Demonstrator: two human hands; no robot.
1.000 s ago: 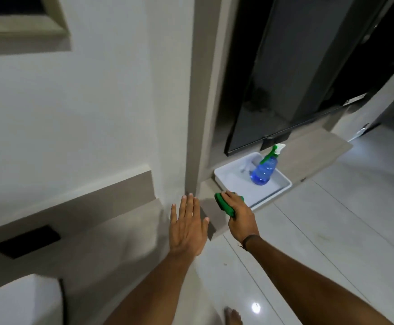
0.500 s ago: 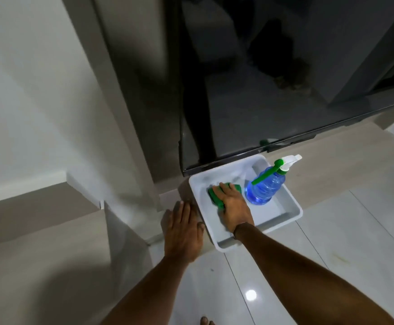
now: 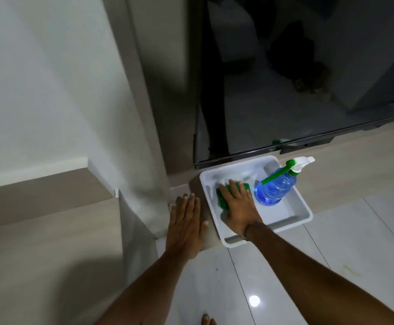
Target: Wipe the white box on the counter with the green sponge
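A shallow white box (image 3: 302,213) sits on a low beige counter (image 3: 346,181) under a dark screen. My right hand (image 3: 239,208) is inside the box, palm down, pressing the green sponge (image 3: 221,199) flat against the box floor near its left wall. Most of the sponge is hidden under my fingers. My left hand (image 3: 186,222) lies flat on the counter just left of the box, fingers together, holding nothing.
A blue spray bottle (image 3: 276,187) with a green and white trigger stands in the box's right half, close to my right hand. The large black screen (image 3: 296,78) overhangs the box's back edge. A white wall pillar (image 3: 135,137) rises left. Glossy floor tiles (image 3: 331,266) lie below.
My right hand carried the sponge from the counter edge into the box and now presses it on the floor there. The left hand stayed flat beside the box. The view closed in.
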